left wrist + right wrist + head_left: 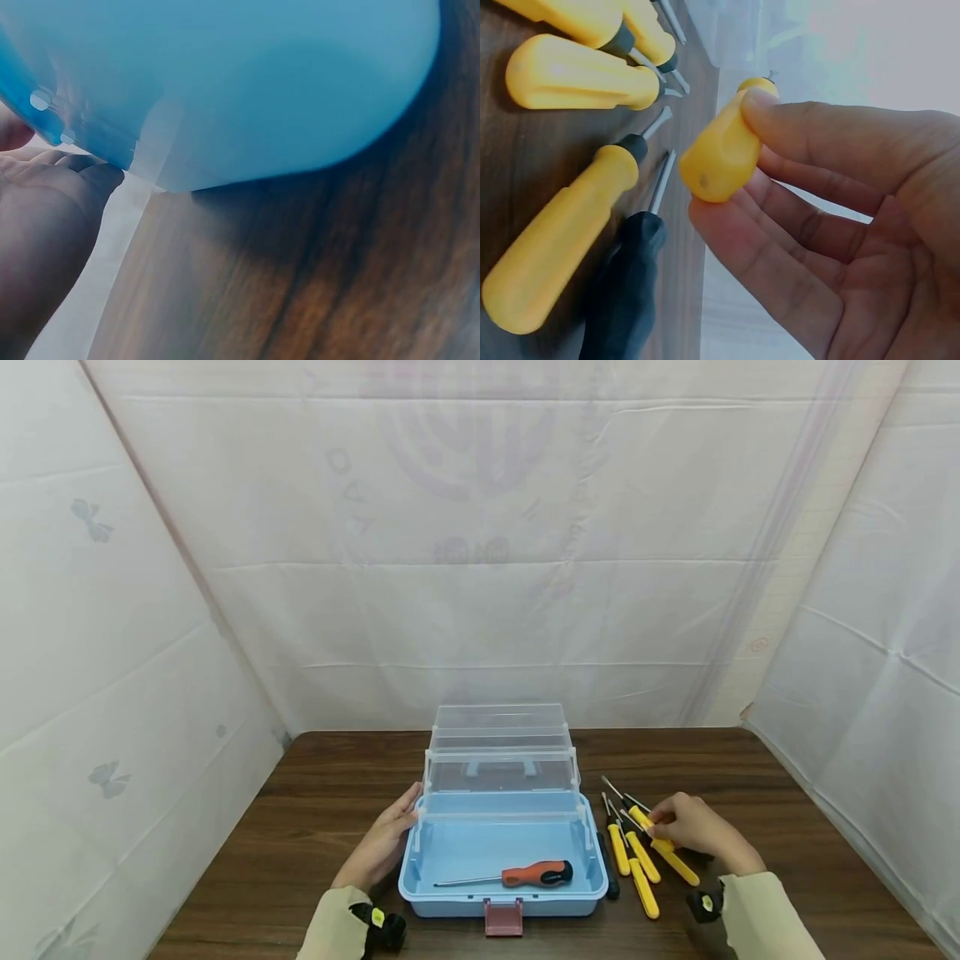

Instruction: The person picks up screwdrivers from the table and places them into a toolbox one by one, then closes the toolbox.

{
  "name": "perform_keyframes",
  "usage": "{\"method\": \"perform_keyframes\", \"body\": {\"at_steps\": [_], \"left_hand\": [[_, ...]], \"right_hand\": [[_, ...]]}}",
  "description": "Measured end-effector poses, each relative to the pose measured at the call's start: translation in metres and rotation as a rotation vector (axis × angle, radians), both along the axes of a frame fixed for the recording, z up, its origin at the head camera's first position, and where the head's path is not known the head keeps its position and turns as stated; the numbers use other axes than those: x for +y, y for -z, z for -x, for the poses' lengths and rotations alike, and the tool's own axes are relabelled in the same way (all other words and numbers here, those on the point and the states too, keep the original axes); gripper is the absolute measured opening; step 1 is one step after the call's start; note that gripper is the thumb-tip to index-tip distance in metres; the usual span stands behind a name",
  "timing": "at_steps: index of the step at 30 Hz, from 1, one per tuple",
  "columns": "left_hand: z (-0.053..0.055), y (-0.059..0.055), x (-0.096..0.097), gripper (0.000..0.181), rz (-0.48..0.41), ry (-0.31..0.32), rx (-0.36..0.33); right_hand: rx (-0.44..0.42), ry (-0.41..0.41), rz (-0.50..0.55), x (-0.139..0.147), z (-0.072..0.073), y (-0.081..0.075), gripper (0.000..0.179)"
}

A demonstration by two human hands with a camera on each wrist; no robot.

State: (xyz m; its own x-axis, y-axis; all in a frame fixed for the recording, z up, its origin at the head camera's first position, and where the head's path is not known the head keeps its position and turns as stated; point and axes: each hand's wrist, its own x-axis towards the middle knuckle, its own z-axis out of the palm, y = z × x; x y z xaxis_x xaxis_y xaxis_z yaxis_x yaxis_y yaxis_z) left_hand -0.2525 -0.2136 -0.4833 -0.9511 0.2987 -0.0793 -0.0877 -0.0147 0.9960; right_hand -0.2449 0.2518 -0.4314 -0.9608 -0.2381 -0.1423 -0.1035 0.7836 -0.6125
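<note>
A light blue toolbox (pixel 502 906) stands with its clear lid (pixel 498 718) raised at the back. Inside it lies a screwdriver (pixel 536 874) with an orange and black handle. My left hand (pixel 382 842) holds the box's left side near the back corner, thumb at the rim; the left wrist view shows the fingers against the blue wall (pixel 300 97). To the right of the box, my right hand (pixel 693 827) pinches a yellow-handled screwdriver (pixel 724 154) between thumb and fingertips. Its handle end faces the right wrist camera, and most of its shaft is hidden.
Several more yellow-handled screwdrivers (pixel 643 889) lie loosely grouped beside the box's right wall. Among them is a black-handled screwdriver (pixel 626 289). The dark wooden table (pixel 337 768) is bordered by white cloth walls (pixel 487 610). A pink latch (pixel 503 920) hangs at the box front.
</note>
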Motion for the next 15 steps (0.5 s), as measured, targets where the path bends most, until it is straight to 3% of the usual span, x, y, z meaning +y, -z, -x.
{"method": "perform_keyframes", "body": {"at_steps": [15], "left_hand": [[0.001, 0.002, 0.001, 0.059, -0.016, -0.009, 0.002]], "right_hand": [[0.009, 0.009, -0.017, -0.008, 0.003, -0.016, 0.018]]}}
